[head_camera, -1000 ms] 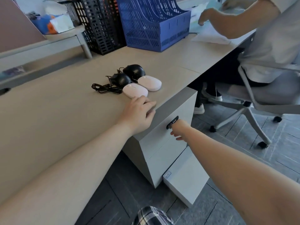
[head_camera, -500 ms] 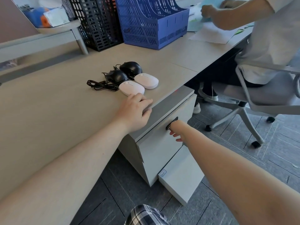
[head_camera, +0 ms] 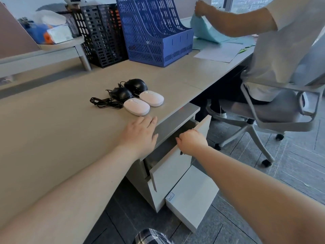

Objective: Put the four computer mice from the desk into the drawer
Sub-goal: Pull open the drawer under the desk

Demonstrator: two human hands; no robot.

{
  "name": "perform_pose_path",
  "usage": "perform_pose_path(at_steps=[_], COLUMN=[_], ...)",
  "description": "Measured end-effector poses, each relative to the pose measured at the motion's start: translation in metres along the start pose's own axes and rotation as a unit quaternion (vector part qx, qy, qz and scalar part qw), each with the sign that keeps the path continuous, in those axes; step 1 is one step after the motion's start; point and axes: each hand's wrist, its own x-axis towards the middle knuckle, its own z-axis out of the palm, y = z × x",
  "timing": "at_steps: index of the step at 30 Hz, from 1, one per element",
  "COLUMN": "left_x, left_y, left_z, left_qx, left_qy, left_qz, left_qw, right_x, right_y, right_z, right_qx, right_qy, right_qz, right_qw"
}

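Two white mice, one nearer (head_camera: 136,107) and one farther (head_camera: 152,98), lie side by side on the beige desk (head_camera: 52,124). Behind them sit two black corded mice, one on the left (head_camera: 121,93) and one on the right (head_camera: 135,85), with a tangled cable (head_camera: 102,102) to the left. My left hand (head_camera: 139,133) rests flat on the desk edge just in front of the nearer white mouse, holding nothing. My right hand (head_camera: 191,141) grips the top front of the grey drawer (head_camera: 168,171), which stands partly pulled out below the desk.
A lower drawer (head_camera: 191,196) juts out near the floor. A blue file rack (head_camera: 153,32) and a black one (head_camera: 103,36) stand at the back. A seated person on a grey swivel chair (head_camera: 274,111) handles papers to the right.
My right hand has pulled the top drawer out from closed, so a dark gap now shows under the desk. My left hand stays on the desk edge.
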Motion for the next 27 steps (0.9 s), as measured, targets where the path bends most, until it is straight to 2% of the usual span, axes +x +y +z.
perform_pose_path(at_steps=[4, 11, 18, 22, 27], left_x=[-0.002, -0.003, -0.009, -0.006, -0.002], left_y=[0.007, 0.018, 0.019, 0.015, 0.014], left_z=[-0.009, -0.028, -0.045, -0.042, -0.044], left_qx=[0.015, -0.016, -0.035, -0.054, -0.078], left_qy=[-0.056, -0.164, -0.215, -0.194, -0.097], left_qz=[-0.027, -0.064, -0.067, -0.092, -0.151], left_qw=[0.998, 0.984, 0.974, 0.975, 0.981], right_x=[-0.008, -0.050, -0.076, -0.072, -0.051], right_y=[0.008, 0.037, 0.064, 0.067, 0.047], right_z=[-0.015, -0.036, -0.035, -0.045, -0.061], right_qx=[-0.015, -0.060, -0.038, -0.024, 0.030], right_qy=[-0.057, -0.113, -0.156, -0.148, -0.055], right_qz=[0.043, 0.100, 0.148, 0.145, 0.085], right_qw=[0.997, 0.987, 0.976, 0.978, 0.994])
